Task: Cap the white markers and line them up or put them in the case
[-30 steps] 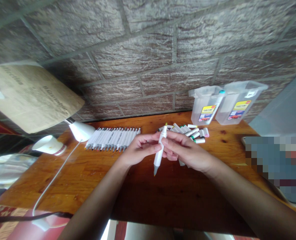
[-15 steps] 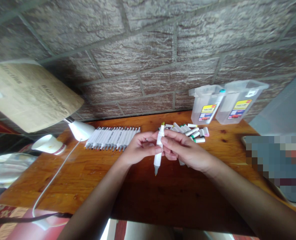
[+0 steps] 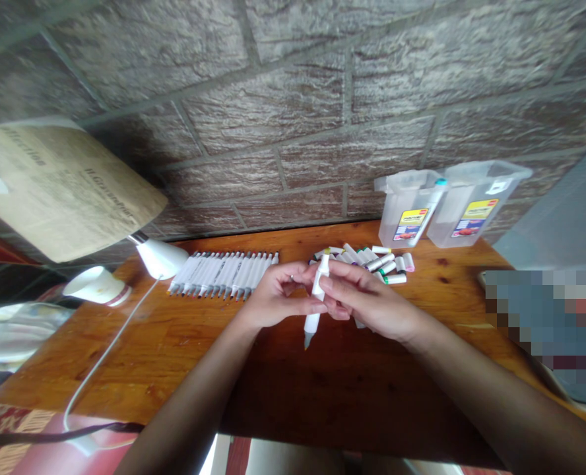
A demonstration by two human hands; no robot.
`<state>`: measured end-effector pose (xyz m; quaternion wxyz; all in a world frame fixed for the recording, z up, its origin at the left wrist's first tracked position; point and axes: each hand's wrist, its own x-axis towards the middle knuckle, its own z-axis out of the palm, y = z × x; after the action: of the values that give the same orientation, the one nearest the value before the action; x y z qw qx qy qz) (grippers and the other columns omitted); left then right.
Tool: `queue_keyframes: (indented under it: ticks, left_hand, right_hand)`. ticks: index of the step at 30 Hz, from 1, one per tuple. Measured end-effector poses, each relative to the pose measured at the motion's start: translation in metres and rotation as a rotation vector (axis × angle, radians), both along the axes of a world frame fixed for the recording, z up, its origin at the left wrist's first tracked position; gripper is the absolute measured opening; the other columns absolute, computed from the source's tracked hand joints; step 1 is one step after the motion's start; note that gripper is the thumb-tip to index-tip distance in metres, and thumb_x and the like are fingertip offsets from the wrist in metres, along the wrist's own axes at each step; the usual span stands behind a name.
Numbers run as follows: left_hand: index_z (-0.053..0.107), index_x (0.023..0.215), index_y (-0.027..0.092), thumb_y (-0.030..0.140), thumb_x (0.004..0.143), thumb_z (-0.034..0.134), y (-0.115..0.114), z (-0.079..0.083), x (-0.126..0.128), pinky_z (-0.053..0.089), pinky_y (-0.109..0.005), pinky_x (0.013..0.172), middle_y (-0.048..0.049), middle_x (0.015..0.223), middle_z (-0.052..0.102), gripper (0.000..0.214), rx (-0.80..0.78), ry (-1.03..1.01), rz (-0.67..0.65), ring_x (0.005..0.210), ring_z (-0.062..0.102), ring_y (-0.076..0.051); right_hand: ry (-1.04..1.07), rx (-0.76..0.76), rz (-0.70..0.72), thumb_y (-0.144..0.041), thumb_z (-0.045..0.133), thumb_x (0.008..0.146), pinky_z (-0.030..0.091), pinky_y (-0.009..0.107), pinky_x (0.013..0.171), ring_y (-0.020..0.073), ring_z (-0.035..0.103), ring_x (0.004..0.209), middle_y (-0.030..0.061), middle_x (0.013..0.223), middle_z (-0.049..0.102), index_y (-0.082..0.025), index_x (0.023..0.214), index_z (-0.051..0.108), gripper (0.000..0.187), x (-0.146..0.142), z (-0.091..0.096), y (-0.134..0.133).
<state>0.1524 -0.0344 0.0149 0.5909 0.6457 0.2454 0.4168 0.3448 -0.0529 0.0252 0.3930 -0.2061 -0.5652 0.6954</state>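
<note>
Between both hands, over the wooden table, I hold a white marker [image 3: 314,316] upright with a slight tilt. Its grey lower end carries an orange-yellow tip, and no cap shows on it. My left hand [image 3: 284,295] is closed, its thumb pressed to the marker's side. My right hand [image 3: 362,293] is closed round it from the other side, thumb on the barrel. Behind my right hand lies a pile of loose marker caps [image 3: 372,260] with coloured ends. To the left, a neat row of white and grey markers [image 3: 221,275] lies side by side.
Two clear plastic bins [image 3: 464,204] stand against the brick wall [image 3: 303,152] at the right, a blue-ended marker [image 3: 434,198] by them. A lamp [image 3: 159,256] with its cord, and a tipped white cup [image 3: 95,285], are at the left of the table [image 3: 184,356]. A pixelated area covers the right side.
The marker has tilted slightly, its upper end moving a little down and right. The yellow upper tip seen before no longer shows. Both hands stay in nearly the same place.
</note>
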Motion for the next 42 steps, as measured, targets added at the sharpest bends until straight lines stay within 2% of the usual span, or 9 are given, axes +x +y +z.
queue_keyframes:
  ticks: [5,10,17,24,27,32,35,39,42]
  left_hand:
    - [0.069,0.079,0.013,0.029,0.066,0.093,0.001,-0.002,0.000,0.051,-0.022,0.072,-0.0006,0.076,0.071,0.032,0.084,-0.012,0.003,0.072,0.065,-0.012]
    - [0.072,0.079,0.013,0.035,0.061,0.094,0.001,0.000,-0.001,0.053,-0.024,0.071,-0.0031,0.077,0.073,0.037,0.066,0.030,0.023,0.073,0.067,-0.015]
    - [0.075,0.086,0.011,0.040,0.079,0.082,-0.004,0.010,-0.002,0.056,-0.025,0.064,-0.0078,0.073,0.075,0.031,-0.076,0.065,-0.096,0.067,0.071,-0.017]
    - [0.073,0.087,0.011,0.034,0.072,0.089,-0.003,0.005,-0.001,0.055,-0.024,0.063,-0.0055,0.072,0.074,0.031,-0.104,0.022,-0.049,0.066,0.070,-0.016]
    - [0.071,0.084,0.011,0.032,0.070,0.090,-0.002,0.004,-0.001,0.054,-0.023,0.063,-0.0041,0.071,0.074,0.032,-0.090,0.030,-0.048,0.065,0.069,-0.014]
    - [0.068,0.080,0.012,0.034,0.065,0.093,-0.002,0.002,0.000,0.054,-0.023,0.066,-0.0001,0.070,0.070,0.036,-0.047,0.041,0.012,0.064,0.067,-0.012]
    - [0.067,0.079,0.012,0.034,0.064,0.093,-0.002,0.002,0.001,0.054,-0.023,0.065,-0.0008,0.070,0.071,0.037,-0.063,0.026,-0.013,0.063,0.067,-0.013]
    - [0.071,0.082,0.011,0.038,0.072,0.088,-0.002,0.006,0.001,0.056,-0.024,0.063,-0.0049,0.071,0.073,0.034,-0.101,0.014,-0.063,0.065,0.070,-0.016]
    - [0.073,0.085,0.011,0.043,0.081,0.080,-0.004,0.008,0.000,0.058,-0.026,0.066,-0.0073,0.073,0.075,0.033,-0.129,0.021,-0.100,0.067,0.073,-0.018]
  right_hand:
    - [-0.026,0.022,-0.004,-0.047,0.067,0.093,0.027,0.021,0.050,0.0063,0.036,0.054,-0.0064,0.064,0.044,-0.017,0.109,0.069,0.034,0.000,0.001,0.000]
    - [0.000,-0.001,0.015,-0.046,0.070,0.091,0.026,0.021,0.049,0.0058,0.035,0.053,-0.0067,0.064,0.044,-0.017,0.101,0.067,0.030,0.001,0.000,0.001]
    - [0.012,-0.001,0.018,-0.047,0.069,0.092,0.028,0.021,0.050,0.0071,0.039,0.056,-0.0026,0.069,0.056,-0.018,0.111,0.069,0.034,0.000,-0.001,0.000]
    - [-0.004,0.028,0.008,-0.045,0.067,0.094,0.028,0.020,0.049,0.0061,0.040,0.054,-0.0043,0.066,0.054,-0.019,0.119,0.069,0.036,0.001,-0.003,0.001]
    - [-0.013,0.036,0.002,-0.044,0.068,0.094,0.029,0.019,0.049,0.0059,0.040,0.055,-0.0061,0.064,0.049,-0.019,0.118,0.070,0.035,0.001,-0.003,0.001]
    - [-0.033,0.020,-0.004,-0.046,0.072,0.090,0.030,0.020,0.049,0.0057,0.040,0.054,-0.0057,0.066,0.051,-0.019,0.115,0.071,0.037,0.000,-0.003,0.001]
    - [-0.036,0.026,-0.012,-0.046,0.072,0.090,0.031,0.020,0.049,0.0063,0.041,0.055,-0.0055,0.066,0.052,-0.019,0.113,0.070,0.036,0.000,-0.004,0.001]
    - [-0.013,0.019,0.007,-0.048,0.069,0.092,0.029,0.021,0.048,0.0064,0.041,0.054,-0.0032,0.069,0.058,-0.018,0.111,0.068,0.036,0.000,-0.003,0.001]
    - [0.008,0.017,-0.002,-0.048,0.068,0.093,0.027,0.020,0.048,0.0058,0.039,0.052,-0.0042,0.066,0.056,-0.018,0.107,0.068,0.033,-0.001,-0.002,0.001]
